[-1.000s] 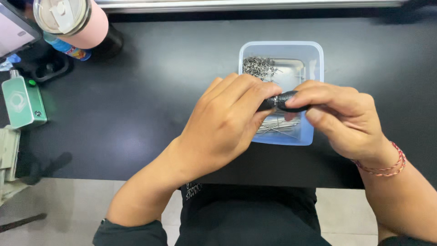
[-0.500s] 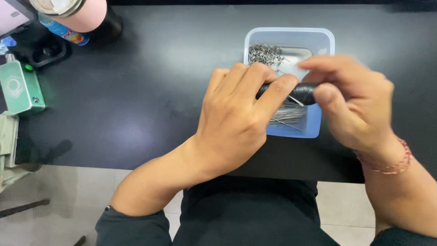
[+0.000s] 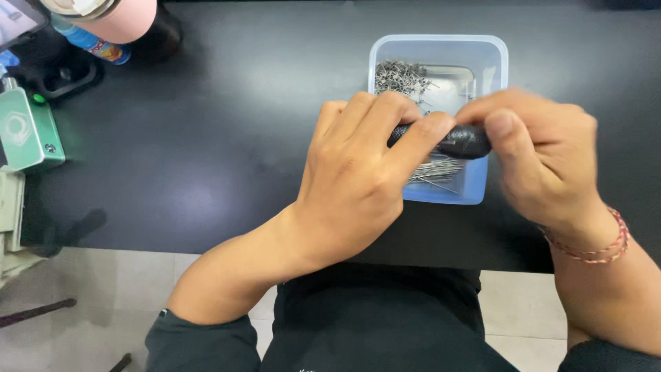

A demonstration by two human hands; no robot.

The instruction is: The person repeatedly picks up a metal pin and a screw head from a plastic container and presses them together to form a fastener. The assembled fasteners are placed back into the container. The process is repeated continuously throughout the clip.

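Both hands, left hand [image 3: 351, 179] and right hand [image 3: 540, 155], pinch a black tube [image 3: 458, 141] over the blue box [image 3: 441, 48]; many pins [image 3: 403, 74] wait at 12 o'clock.

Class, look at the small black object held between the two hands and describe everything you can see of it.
The black object is small, oblong and dark, with a slightly textured, dull surface that could be rubber or plastic. It lies roughly level, held above the near part of a pale blue plastic tray of thin metal pins. The left hand covers its left end with the fingertips, and the right hand pinches its right end between thumb and fingers. Only its middle shows; its ends are hidden.
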